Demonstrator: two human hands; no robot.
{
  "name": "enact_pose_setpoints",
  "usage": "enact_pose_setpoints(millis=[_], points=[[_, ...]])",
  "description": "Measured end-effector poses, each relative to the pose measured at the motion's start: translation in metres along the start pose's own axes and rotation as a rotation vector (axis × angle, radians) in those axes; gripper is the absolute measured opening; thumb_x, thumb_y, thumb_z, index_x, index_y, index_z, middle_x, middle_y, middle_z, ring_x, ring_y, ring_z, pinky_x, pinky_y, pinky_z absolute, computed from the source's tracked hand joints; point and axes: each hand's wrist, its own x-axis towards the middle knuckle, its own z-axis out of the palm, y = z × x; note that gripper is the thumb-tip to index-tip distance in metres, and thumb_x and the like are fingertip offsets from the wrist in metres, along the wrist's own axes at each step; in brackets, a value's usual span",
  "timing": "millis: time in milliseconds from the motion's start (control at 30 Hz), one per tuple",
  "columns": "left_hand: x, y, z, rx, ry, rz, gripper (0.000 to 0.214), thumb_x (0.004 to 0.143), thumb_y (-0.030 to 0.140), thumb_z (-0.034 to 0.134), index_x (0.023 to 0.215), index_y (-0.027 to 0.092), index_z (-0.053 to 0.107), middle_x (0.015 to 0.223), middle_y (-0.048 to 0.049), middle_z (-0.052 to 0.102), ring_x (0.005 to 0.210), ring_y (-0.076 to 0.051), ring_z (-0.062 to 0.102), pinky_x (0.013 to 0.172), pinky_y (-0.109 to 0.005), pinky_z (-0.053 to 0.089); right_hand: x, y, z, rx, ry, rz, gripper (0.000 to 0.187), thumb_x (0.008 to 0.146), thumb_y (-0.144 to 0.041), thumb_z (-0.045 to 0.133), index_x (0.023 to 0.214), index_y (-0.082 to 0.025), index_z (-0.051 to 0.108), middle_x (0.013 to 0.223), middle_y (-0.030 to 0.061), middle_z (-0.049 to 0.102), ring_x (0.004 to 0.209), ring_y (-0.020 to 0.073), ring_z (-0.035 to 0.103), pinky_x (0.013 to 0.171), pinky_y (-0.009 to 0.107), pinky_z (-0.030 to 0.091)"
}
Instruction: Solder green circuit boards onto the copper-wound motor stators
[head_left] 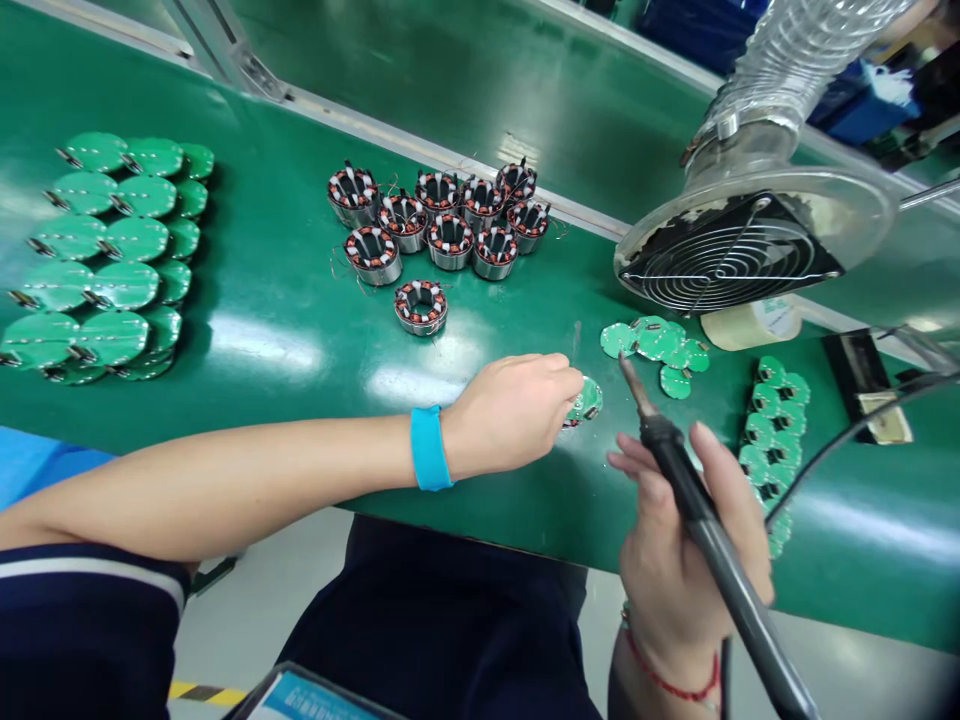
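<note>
Board stacks (112, 250) lying far left on table (300, 340); stators (442, 230) sitting clustered mid-table. Left hand (517, 410), fingers bunched, pinching small board (586, 400), tilted on table near front edge. Right hand (690, 560) gripping iron (697, 500), tip pointing just beside small board. Fan (735, 250) hanging over loose boards (660, 345).

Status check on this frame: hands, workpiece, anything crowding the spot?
Left hand pinches round green board. Right hand grips soldering iron, tip close beside the board, not touching. Loose boards lie beyond the tip; nothing between.
</note>
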Motion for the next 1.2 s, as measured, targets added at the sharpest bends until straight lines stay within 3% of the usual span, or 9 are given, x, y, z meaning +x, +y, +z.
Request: enact_pose_setpoints(millis=[167, 300, 367, 467, 700, 833, 933, 1100, 1200], points=[[0.0, 0.001, -0.003, 0.014, -0.03, -0.019, 0.022, 0.107, 0.014, 0.047, 0.095, 0.018, 0.065, 0.095, -0.0056, 0.068, 0.093, -0.022, 0.067, 0.083, -0.034, 0.051, 0.026, 0.014, 0.029, -0.022, -0.241, -0.067, 0.048, 0.103, -0.024, 0.063, 0.151, -0.029, 0.058, 0.137, 0.0088, 0.076, 0.13, 0.0289, 0.072, 0.11, 0.05, 0.061], [-0.009, -0.005, -0.01, 0.042, -0.051, -0.097, 0.019, 0.104, 0.034, 0.065, 0.11, 0.016, 0.062, 0.101, -0.0072, 0.069, 0.092, -0.025, 0.068, 0.079, -0.035, 0.053, 0.031, 0.028, 0.041, 0.061, -0.348, -0.031, 0.058, 0.103, -0.022, 0.059, 0.159, -0.031, 0.048, 0.148, 0.0104, 0.068, 0.137, 0.0296, 0.067, 0.112, 0.052, 0.058], [-0.015, -0.01, -0.013, 0.095, -0.12, -0.091, 0.029, 0.099, 0.04, 0.073, 0.111, 0.016, 0.063, 0.1, -0.0079, 0.07, 0.091, -0.027, 0.068, 0.078, -0.037, 0.053, 0.03, 0.031, 0.043, 0.095, -0.356, -0.001, 0.058, 0.103, -0.022, 0.06, 0.159, -0.033, 0.046, 0.146, 0.0105, 0.069, 0.133, 0.0287, 0.068, 0.109, 0.05, 0.06], [-0.02, -0.017, -0.014, 0.187, -0.189, -0.011, 0.007, 0.103, 0.022, 0.061, 0.1, 0.018, 0.066, 0.094, -0.0073, 0.07, 0.089, -0.025, 0.069, 0.081, -0.036, 0.053, 0.03, 0.032, 0.044, 0.118, -0.358, 0.008, 0.059, 0.104, -0.024, 0.061, 0.16, -0.035, 0.045, 0.142, 0.0098, 0.069, 0.131, 0.0286, 0.068, 0.108, 0.05, 0.06], [-0.011, -0.016, -0.023, 0.073, -0.056, 0.062, 0.021, 0.108, 0.018, 0.049, 0.102, 0.018, 0.069, 0.098, -0.0047, 0.069, 0.091, -0.02, 0.067, 0.081, -0.031, 0.051, 0.029, 0.037, 0.047, 0.138, -0.325, -0.034, 0.061, 0.103, -0.024, 0.063, 0.159, -0.036, 0.045, 0.14, 0.009, 0.07, 0.131, 0.0291, 0.067, 0.108, 0.052, 0.059], [-0.012, -0.019, -0.033, 0.102, -0.206, -0.038, 0.012, 0.102, 0.03, 0.066, 0.101, 0.018, 0.067, 0.1, -0.0044, 0.071, 0.088, -0.021, 0.068, 0.075, -0.031, 0.051, 0.028, 0.036, 0.047, 0.125, -0.282, -0.076, 0.065, 0.101, -0.024, 0.067, 0.16, -0.035, 0.044, 0.144, 0.0099, 0.068, 0.137, 0.0308, 0.064, 0.112, 0.054, 0.058], [-0.014, -0.023, -0.037, 0.159, -0.295, -0.005, 0.016, 0.103, 0.02, 0.058, 0.09, 0.018, 0.067, 0.091, -0.0036, 0.07, 0.082, -0.02, 0.067, 0.071, -0.03, 0.048, 0.028, 0.032, 0.045, 0.121, -0.223, -0.111, 0.066, 0.1, -0.024, 0.067, 0.161, -0.035, 0.043, 0.147, 0.0098, 0.068, 0.137, 0.0311, 0.064, 0.116, 0.058, 0.054], [-0.013, -0.022, -0.027, -0.04, 0.041, 0.037, 0.023, 0.102, 0.014, 0.051, 0.087, 0.017, 0.068, 0.087, -0.0032, 0.066, 0.082, -0.018, 0.064, 0.075, -0.028, 0.048, 0.03, 0.022, 0.041, 0.131, -0.143, -0.16, 0.063, 0.099, -0.019, 0.066, 0.157, -0.035, 0.048, 0.137, 0.0082, 0.073, 0.128, 0.03, 0.07, 0.11, 0.055, 0.057], [-0.008, -0.018, -0.016, -0.418, 0.074, 0.026, 0.015, 0.099, 0.014, 0.058, 0.088, 0.018, 0.068, 0.084, 0.0006, 0.066, 0.079, -0.014, 0.063, 0.075, -0.025, 0.049, 0.03, 0.014, 0.04, 0.129, -0.117, -0.143, 0.059, 0.099, -0.016, 0.064, 0.154, -0.035, 0.051, 0.127, 0.0072, 0.076, 0.118, 0.0293, 0.073, 0.102, 0.05, 0.061]])
